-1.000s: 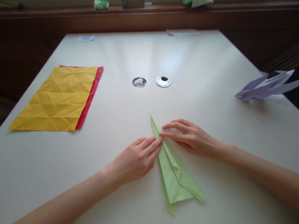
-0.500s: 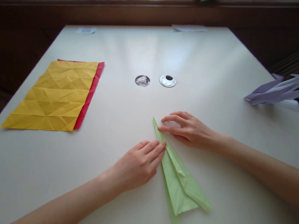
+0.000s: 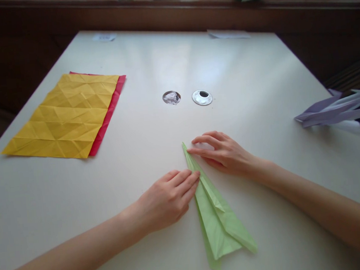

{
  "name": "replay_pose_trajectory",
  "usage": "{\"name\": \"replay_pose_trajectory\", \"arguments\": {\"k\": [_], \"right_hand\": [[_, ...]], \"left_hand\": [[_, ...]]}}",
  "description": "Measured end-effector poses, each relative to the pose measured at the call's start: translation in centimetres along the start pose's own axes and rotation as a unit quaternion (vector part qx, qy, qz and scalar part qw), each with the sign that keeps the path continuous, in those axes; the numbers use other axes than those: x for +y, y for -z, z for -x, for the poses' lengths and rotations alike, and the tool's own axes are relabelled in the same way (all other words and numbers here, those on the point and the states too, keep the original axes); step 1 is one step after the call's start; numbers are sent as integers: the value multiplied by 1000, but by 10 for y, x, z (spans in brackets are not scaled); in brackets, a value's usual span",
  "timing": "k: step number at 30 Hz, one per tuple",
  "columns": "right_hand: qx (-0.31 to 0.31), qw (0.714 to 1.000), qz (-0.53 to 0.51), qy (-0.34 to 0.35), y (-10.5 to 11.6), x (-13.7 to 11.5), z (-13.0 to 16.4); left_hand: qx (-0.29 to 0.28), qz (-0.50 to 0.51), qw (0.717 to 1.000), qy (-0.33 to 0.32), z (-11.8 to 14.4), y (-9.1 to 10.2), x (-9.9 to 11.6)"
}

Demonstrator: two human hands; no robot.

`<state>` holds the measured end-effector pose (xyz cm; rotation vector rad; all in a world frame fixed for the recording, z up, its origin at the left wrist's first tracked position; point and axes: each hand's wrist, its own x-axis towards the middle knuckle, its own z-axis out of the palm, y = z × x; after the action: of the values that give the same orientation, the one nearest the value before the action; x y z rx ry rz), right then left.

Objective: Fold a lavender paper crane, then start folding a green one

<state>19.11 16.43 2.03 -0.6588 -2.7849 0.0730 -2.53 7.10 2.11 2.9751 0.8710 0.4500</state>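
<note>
— Since half a second ago the right hand [image 3: 223, 154] is creeping a little further toward the tip of the folded green paper [image 3: 217, 217], while the left hand [image 3: 166, 198] is staying put.

— And how are the hands sitting now?

— Both are lying flat with fingers pressed together; the left one is pinning the paper's left edge with its fingertips, the right one is pressing the narrow point with its index finger. Neither is pinching anything.

— Where is the paper lying?

— It is resting flat on the white tabletop [image 3: 257, 83], near the front edge, its point aiming at the two round grommets [image 3: 202, 97] in the middle.

— How would it handle?

— I am judging it light, thin and easily creased, sliding readily on that glossy surface; holding it at the thicker layered middle seems safest.

— Anything else?

— Creased yellow paper [image 3: 63, 117] is covering a red sheet [image 3: 109, 111] by the left edge, and a purple folded model [image 3: 334, 112] is sitting at the right edge.
</note>
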Motion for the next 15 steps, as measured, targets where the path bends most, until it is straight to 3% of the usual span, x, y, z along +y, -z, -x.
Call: {"name": "replay_pose_trajectory", "arguments": {"k": [7, 12, 15], "right_hand": [[28, 996, -68, -47, 2, -8, -6], [78, 968, -167, -170, 14, -29, -7], [38, 948, -213, -235, 19, -47, -6]], "left_hand": [[-6, -15, 1000, -6, 2, -1, 1], [-5, -61, 998, 8, 3, -1, 7], [4, -79, 997, 18, 2, -2, 10]]}}
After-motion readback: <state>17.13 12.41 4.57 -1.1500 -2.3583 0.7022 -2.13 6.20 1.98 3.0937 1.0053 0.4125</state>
